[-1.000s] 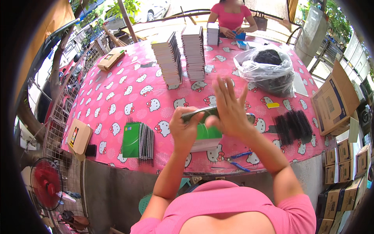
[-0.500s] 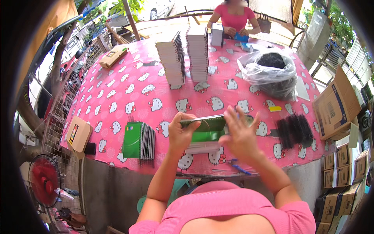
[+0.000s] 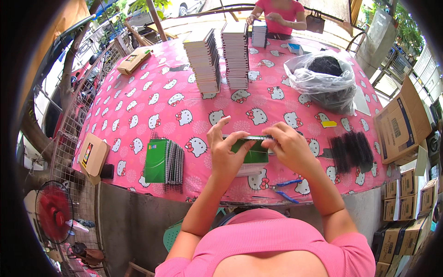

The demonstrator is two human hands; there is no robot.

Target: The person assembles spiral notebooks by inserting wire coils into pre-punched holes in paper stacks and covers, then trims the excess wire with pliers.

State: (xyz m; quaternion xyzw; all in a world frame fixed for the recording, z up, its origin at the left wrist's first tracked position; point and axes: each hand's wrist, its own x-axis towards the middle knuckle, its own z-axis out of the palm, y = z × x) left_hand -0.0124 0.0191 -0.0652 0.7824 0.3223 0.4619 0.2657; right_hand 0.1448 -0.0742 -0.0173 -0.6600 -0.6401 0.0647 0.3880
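Lowered since a second ago, when raised above the tabletop with the right palm spread open; now down at the near edge of the tabletop [image 3: 152, 99], pink with white cat faces. Green notebook [image 3: 251, 154] gripped from both sides over a small pile of loose white sheets [image 3: 249, 170], tilted with its dark spiral spine along the top. Left hand [image 3: 226, 150] wrapped around the left end, thumb and fingers closed over the cover; right hand [image 3: 288, 147] curled over the right end of the spine, fingertips pinching it. Just left, near the same edge, a finished row of green notebooks [image 3: 164, 161] lying spines up. To the right, a bundle of black spiral coils [image 3: 351, 150]; blue-handled pliers [image 3: 286, 189] at the very near edge. Farther back, mid-table, two tall stacks of notebooks [image 3: 221, 57] and a clear bag of black coils [image 3: 325, 83]. Beyond the far edge, another person in pink [image 3: 279, 9], hands busy.
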